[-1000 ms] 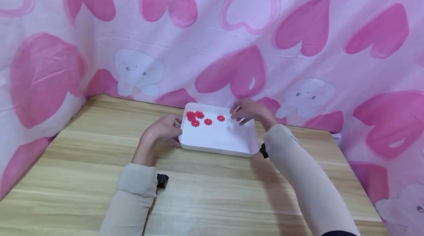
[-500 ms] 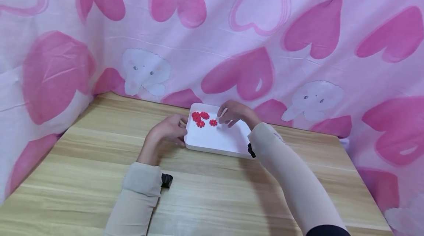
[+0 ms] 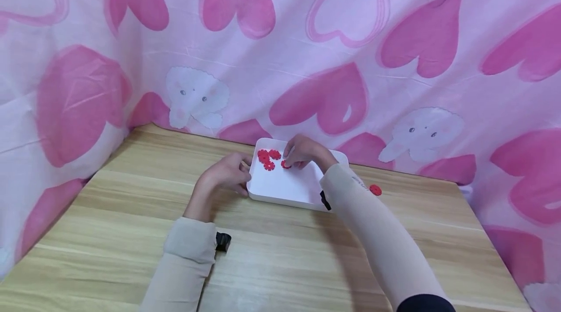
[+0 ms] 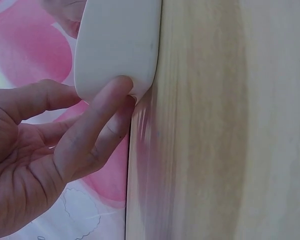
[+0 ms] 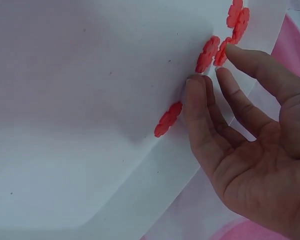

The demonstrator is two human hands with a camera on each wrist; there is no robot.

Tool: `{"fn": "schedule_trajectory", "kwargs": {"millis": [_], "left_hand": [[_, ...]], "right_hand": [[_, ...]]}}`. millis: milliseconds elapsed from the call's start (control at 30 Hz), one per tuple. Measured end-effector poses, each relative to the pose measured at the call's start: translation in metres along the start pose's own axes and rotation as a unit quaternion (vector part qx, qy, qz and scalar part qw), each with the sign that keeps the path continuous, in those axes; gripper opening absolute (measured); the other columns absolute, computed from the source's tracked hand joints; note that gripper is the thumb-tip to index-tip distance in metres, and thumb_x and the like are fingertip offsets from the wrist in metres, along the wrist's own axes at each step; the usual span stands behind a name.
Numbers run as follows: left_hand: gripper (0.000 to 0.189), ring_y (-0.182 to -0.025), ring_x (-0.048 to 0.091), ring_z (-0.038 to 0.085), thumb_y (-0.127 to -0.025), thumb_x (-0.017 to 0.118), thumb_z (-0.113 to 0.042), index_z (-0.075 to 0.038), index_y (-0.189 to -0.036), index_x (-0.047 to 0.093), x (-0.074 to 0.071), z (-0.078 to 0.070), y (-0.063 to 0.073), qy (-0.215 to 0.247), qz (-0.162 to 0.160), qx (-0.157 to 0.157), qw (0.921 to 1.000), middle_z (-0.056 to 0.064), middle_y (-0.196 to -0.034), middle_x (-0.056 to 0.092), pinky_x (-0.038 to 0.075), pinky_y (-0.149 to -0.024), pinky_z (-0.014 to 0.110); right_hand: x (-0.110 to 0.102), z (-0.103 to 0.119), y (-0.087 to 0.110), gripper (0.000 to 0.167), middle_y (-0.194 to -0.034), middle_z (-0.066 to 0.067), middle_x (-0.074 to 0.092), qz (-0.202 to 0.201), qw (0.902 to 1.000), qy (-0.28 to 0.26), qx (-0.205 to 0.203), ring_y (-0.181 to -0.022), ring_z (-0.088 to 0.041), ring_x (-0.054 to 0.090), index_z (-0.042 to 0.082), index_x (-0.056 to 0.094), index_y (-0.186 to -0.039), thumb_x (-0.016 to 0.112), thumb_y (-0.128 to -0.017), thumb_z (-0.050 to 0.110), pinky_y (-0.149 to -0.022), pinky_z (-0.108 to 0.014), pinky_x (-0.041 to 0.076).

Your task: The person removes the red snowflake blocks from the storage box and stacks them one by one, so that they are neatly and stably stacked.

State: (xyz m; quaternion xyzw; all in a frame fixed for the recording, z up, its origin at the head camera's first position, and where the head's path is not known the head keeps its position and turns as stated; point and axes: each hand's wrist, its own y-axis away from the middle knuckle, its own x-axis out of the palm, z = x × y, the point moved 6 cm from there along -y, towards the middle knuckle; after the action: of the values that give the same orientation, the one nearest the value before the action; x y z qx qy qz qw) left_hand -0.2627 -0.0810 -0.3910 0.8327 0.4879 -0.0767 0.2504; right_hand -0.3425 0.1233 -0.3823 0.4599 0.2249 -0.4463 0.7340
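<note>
A shallow white tray (image 3: 298, 195) stands on the table, with several red notched discs (image 3: 269, 166) gathered toward its left end. My left hand (image 3: 228, 171) holds the tray's left end; in the left wrist view its bent fingers (image 4: 97, 117) are against the outer corner and rim. Over the tray's inside, my right hand (image 3: 302, 150) has its fingertips at a red disc (image 3: 286, 164). The right wrist view shows that hand's thumb and fingers (image 5: 195, 107) spread apart, close among the discs. Another red disc (image 5: 168, 120) lies beside the nearest finger.
A single red disc (image 3: 375, 190) lies on the wooden table (image 3: 271, 253) to the right of the tray, near my right sleeve (image 3: 368, 229). A pink heart-patterned curtain (image 3: 307, 54) rises right behind the table and along its sides.
My right hand has moved left across the tray to the discs, over one that showed before. The red disc right of the tray now shows. My left hand stays at the tray's end.
</note>
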Motion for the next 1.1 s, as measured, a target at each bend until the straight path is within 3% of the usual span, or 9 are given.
{"fn": "schedule_trajectory", "kwargs": {"millis": [433,767,1100], "left_hand": [[0.048,-0.080,0.073,0.026,-0.100,0.059,0.003,0.007,-0.147,0.051,-0.001,-0.002,0.003,-0.009,-0.008,-0.003,0.9999,0.023,-0.107,0.065,0.069,-0.077,0.037],[0.046,-0.082,0.073,0.027,-0.100,0.060,0.003,0.007,-0.145,0.052,0.000,0.003,0.003,-0.003,-0.006,-0.009,0.9999,0.022,-0.107,0.065,0.069,-0.078,0.037],[0.045,-0.084,0.073,0.028,-0.100,0.060,0.002,0.007,-0.145,0.051,-0.003,0.006,0.003,-0.006,-0.009,-0.008,0.9999,0.023,-0.111,0.064,0.069,-0.079,0.039]], "right_hand": [[0.005,0.003,-0.001,0.016,-0.108,-0.009,0.069,0.029,0.9993,0.022,0.001,-0.090,-0.021,0.068,0.007,0.075,-0.104,0.084,-0.091,0.009,-0.087,-0.029,0.067],[0.000,-0.011,-0.003,0.015,-0.104,-0.009,0.073,0.073,0.9918,-0.104,-0.011,-0.092,-0.024,0.070,0.005,0.074,-0.109,0.078,-0.095,0.009,-0.097,-0.036,0.066],[-0.017,-0.018,0.003,0.020,-0.103,-0.007,0.071,0.084,0.9795,-0.180,-0.032,-0.091,-0.023,0.070,0.003,0.069,-0.118,0.073,-0.099,0.005,-0.107,-0.048,0.062]]}}
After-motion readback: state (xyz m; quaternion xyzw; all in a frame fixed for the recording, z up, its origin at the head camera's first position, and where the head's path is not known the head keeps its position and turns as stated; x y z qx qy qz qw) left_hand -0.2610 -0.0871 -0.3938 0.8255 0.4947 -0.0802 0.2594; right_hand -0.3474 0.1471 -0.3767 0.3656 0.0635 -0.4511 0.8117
